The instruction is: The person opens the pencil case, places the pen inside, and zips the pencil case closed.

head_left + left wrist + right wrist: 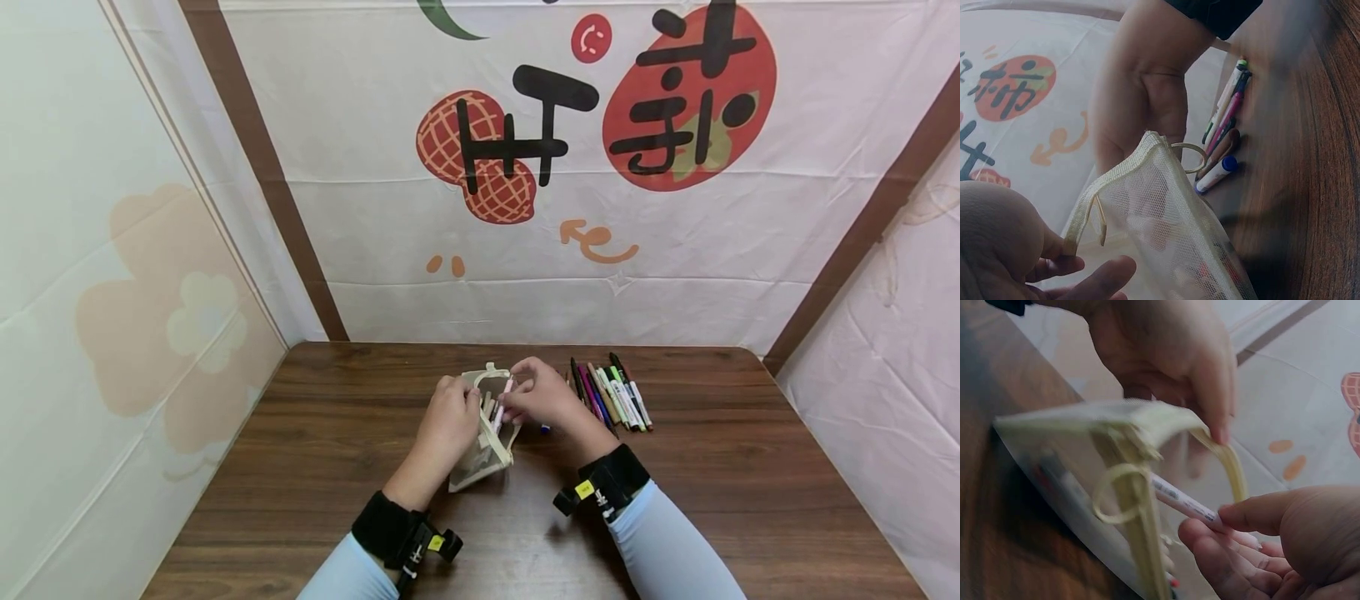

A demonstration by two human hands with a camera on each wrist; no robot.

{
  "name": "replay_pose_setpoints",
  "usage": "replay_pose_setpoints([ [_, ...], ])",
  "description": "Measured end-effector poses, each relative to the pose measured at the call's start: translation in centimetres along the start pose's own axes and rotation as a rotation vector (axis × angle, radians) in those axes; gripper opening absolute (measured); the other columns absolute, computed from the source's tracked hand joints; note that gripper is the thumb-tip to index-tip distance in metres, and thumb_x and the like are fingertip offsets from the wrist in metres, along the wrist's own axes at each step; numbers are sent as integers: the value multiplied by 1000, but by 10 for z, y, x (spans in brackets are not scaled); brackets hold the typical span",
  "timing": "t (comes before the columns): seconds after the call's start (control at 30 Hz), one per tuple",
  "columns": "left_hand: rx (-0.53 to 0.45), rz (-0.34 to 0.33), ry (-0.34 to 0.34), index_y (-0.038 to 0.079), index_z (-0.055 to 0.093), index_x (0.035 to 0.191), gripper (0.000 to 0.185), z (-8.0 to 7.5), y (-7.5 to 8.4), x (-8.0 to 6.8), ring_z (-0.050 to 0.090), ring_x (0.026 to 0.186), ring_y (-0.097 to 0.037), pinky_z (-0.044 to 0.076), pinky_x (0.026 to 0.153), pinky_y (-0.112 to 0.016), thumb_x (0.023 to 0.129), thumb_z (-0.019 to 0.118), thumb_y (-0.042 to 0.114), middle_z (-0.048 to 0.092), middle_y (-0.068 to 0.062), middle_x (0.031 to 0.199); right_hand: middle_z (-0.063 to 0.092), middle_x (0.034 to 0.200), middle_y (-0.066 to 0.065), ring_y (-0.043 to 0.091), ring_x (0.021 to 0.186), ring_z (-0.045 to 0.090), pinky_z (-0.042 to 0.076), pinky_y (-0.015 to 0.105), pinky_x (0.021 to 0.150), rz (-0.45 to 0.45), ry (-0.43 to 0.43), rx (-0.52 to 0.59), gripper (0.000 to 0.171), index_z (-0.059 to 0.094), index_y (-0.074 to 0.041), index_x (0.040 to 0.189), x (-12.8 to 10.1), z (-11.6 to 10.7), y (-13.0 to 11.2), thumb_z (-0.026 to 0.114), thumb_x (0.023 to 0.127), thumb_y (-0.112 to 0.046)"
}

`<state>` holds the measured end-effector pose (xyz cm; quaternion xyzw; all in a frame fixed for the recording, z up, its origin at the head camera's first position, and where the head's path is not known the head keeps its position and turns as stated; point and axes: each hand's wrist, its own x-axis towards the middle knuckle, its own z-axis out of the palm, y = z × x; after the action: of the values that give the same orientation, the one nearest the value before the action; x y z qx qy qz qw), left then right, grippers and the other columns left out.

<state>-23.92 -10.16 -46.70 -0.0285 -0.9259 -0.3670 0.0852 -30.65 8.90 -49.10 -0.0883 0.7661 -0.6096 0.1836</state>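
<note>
A cream-edged mesh zip pouch point(474, 468) stands open at the middle of the table, with several pens showing through its mesh. My left hand point(448, 421) grips the top edge of the pouch, as the left wrist view also shows at the mesh bag's pale rim point(1124, 153). Between thumb and fingers, my right hand point(546, 398) pinches a pale pink pen point(1184, 503). One end of this pen reaches in through the pouch's mouth; the mesh and rim partly hide it.
To the right of the pouch lies a row of several coloured pens and markers point(609, 396). A blue-capped marker point(1217, 173) rests nearer the pouch. Printed cloth point(360, 250) hangs behind the wooden table point(720, 492) and on both sides.
</note>
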Motion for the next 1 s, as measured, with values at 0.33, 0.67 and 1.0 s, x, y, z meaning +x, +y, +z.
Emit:
replay_pose_setpoints([
  [0.33, -9, 4, 5, 3, 65, 98, 25, -1, 1, 0, 61, 90, -28, 54, 82, -44, 109, 52, 22, 58, -16, 107, 80, 96, 17, 23, 75, 78, 66, 41, 71, 21, -129, -24, 61, 45, -5, 153, -4, 15, -3, 73, 99, -10],
  [0.67, -3, 13, 14, 3, 64, 97, 24, -1, 1, 0, 61, 89, -27, 55, 83, -45, 108, 53, 22, 58, -15, 105, 78, 110, 23, 36, 88, 80, 64, 53, 84, 0, -93, -88, 43, 58, 1, 143, -11, -19, -11, 65, 102, -11],
  [1.0, -6, 18, 14, 3, 65, 99, 24, -1, 0, -1, 62, 89, -27, 55, 83, -46, 108, 53, 21, 58, -15, 105, 75, 121, 21, 37, 103, 76, 63, 52, 89, 15, 165, -306, 37, 64, -9, 137, -21, -75, -12, 67, 105, -26],
])
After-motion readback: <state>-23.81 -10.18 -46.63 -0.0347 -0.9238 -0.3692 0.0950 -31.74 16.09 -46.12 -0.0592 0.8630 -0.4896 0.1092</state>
